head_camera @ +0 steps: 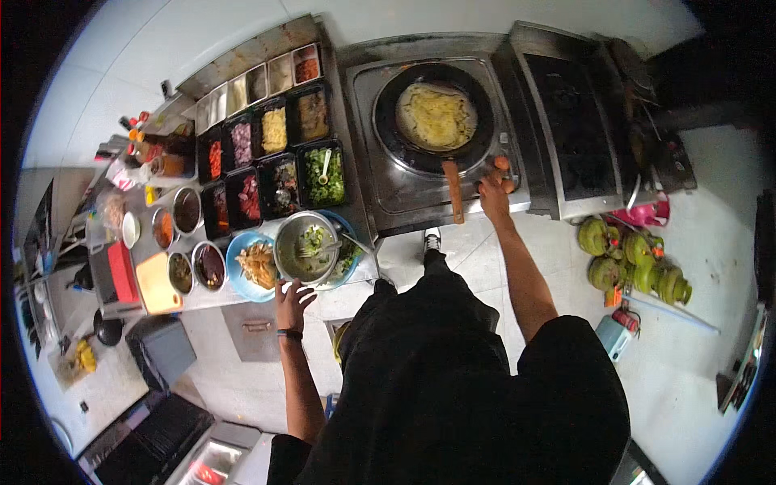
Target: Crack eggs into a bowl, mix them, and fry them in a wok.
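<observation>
My right hand (495,193) is at the front right corner of the steel stove top (400,200), fingers bent against brown eggs (507,185). Whether it grips one is hidden. Another egg (501,162) lies just beyond. Left of these, a black frying pan (388,115) with a wooden handle (453,193) sits over the burner, a yellow egg-like layer (439,116) spread in it. My left hand (295,303), fingers apart, is by the near rim of a steel mixing bowl (285,257). Chopped greens (314,241) and a fork (324,248) are inside that bowl.
Black tubs of chopped greens (315,176), yellow shreds (274,130) and diced onion (241,144) fill the left counter. Nearer are a blue bowl (232,276), sauce pots (209,267) and a cutting board (156,282). Green gas cylinders (639,260) stand on the floor at right.
</observation>
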`<state>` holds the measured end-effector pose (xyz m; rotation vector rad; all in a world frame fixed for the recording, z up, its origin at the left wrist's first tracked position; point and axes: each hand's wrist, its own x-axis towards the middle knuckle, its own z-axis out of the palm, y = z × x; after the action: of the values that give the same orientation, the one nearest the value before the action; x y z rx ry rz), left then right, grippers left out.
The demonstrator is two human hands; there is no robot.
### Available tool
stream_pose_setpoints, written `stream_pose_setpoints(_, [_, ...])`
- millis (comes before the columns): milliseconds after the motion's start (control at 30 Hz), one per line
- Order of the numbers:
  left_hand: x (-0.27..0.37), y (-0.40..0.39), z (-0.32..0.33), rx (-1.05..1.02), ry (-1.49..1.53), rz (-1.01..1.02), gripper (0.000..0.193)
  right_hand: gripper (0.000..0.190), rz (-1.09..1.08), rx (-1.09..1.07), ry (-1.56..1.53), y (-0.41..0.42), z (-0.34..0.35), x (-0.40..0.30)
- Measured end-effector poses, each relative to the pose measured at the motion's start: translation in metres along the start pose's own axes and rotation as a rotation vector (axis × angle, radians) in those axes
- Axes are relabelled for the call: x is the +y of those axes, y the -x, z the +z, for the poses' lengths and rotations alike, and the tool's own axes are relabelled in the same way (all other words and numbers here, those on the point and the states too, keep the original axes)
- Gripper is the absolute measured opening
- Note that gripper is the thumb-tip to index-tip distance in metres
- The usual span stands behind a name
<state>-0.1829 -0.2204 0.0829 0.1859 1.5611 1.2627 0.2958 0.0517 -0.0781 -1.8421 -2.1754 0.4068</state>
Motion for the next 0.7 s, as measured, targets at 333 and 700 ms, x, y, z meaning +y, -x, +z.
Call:
stream_pose_setpoints(333, [-0.001, 0.014, 0.017, 0.24, -0.124, -0.036, 0.046, 0.042, -0.099, -0.226, 0.278, -0.014, 0.014, 0.024])
stream_pose_setpoints(700, [-0.039, 0.028, -0.011, 0.664, 0.096, 0.189, 0.037, 0.03, -0.346, -0.289, -0.744, 0.016, -0.016, -0.181])
